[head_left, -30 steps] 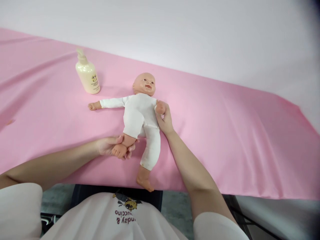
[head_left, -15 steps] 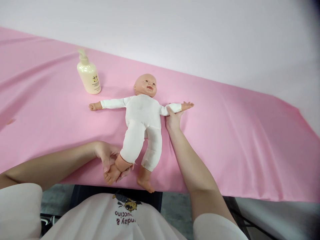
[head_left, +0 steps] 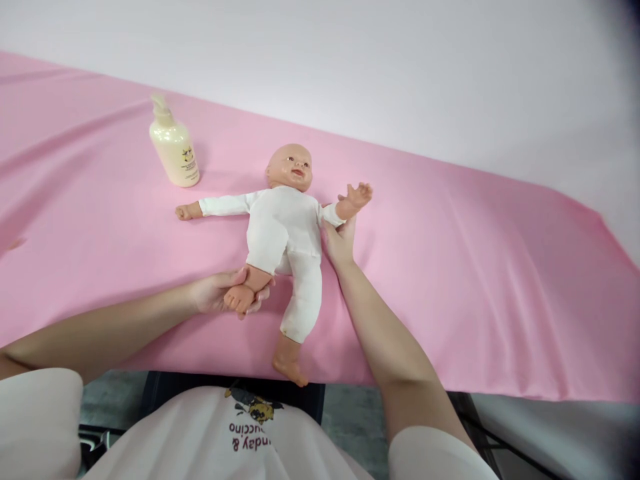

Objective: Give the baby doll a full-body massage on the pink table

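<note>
While the doll (head_left: 300, 223) lies face up across the pink cloth (head_left: 450, 280), head away from the person, the left hand (head_left: 220, 291) has its lower leg gripped, the knee bent and the foot (head_left: 239, 300) covering part of the palm and fingers. Over on the right, the right hand (head_left: 341, 243) holds the doll's arm, thumb on the near side, other fingers mostly hidden behind it; the doll's open hand (head_left: 357, 197) points up and outward. The doll's other arm (head_left: 227, 205) stretches out to the left, between the left hand and a cream pump bottle (head_left: 176, 155) standing upright farther back. Down front, the other foot (head_left: 289, 360) reaches the cloth's near edge, close to the printed white shirt (head_left: 200, 433). Beyond the cloth spreads a plain white surface (head_left: 350, 60).
</note>
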Action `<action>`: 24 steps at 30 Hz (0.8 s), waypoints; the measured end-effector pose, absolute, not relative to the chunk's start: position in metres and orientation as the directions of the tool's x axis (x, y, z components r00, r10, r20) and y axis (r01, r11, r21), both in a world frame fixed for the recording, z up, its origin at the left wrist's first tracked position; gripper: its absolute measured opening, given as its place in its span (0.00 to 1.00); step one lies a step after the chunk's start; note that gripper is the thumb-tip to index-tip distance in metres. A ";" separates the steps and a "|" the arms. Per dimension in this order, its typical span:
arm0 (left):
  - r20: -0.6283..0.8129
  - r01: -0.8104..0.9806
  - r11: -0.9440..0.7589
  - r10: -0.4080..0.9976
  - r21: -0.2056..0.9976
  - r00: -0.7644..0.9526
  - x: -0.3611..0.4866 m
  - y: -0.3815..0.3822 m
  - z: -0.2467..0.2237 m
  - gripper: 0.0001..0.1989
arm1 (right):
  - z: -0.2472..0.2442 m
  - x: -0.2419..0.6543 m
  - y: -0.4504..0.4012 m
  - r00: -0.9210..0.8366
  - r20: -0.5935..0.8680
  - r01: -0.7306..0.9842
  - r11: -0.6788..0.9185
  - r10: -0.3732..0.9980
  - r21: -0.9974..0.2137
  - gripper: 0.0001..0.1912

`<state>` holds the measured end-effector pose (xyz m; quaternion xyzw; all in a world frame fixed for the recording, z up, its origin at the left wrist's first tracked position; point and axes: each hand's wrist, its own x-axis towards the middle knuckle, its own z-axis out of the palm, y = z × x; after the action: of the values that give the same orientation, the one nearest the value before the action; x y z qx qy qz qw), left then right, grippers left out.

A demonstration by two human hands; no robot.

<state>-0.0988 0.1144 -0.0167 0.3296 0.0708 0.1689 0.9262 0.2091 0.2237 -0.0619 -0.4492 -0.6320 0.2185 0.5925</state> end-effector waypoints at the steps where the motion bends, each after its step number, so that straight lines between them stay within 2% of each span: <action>1: -0.025 -0.291 0.728 0.389 0.622 0.921 -0.098 0.115 -0.017 0.27 | -0.059 0.206 0.221 0.076 0.566 0.330 0.515 0.821 -0.791 0.33; 3: -0.046 -0.324 0.744 0.429 0.585 0.902 -0.098 0.115 -0.018 0.26 | -0.052 0.202 0.216 -0.030 0.599 0.388 0.561 0.800 -0.731 0.26; 6: -0.097 -0.345 0.769 0.463 0.537 0.881 -0.098 0.115 -0.021 0.25 | -0.043 0.199 0.212 -0.212 0.648 0.492 0.653 0.731 -0.575 0.19; 9: -0.177 -0.341 0.780 0.491 0.524 0.853 -0.097 0.115 -0.025 0.26 | -0.039 0.200 0.212 -0.317 0.640 0.562 0.682 0.700 -0.468 0.18; 13: -0.235 -0.343 0.773 0.526 0.534 0.817 -0.094 0.113 -0.027 0.27 | -0.039 0.200 0.213 -0.349 0.606 0.618 0.662 0.715 -0.424 0.18; 16: -0.212 -0.331 0.754 0.522 0.567 0.826 -0.093 0.112 -0.025 0.27 | -0.041 0.199 0.213 -0.334 0.620 0.597 0.669 0.710 -0.444 0.17; 19: -0.154 -0.309 0.730 0.492 0.609 0.857 -0.094 0.110 -0.024 0.26 | -0.045 0.197 0.215 -0.247 0.636 0.510 0.656 0.731 -0.557 0.18; 24: -0.069 -0.236 0.709 0.373 0.664 0.925 -0.098 0.106 -0.024 0.26 | -0.054 0.201 0.221 0.017 0.565 0.340 0.526 0.825 -0.779 0.36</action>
<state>-0.0976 0.1063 -0.0235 0.3435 0.0992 0.1657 0.9191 0.2013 0.2208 -0.0536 -0.4365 -0.6672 0.2152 0.5640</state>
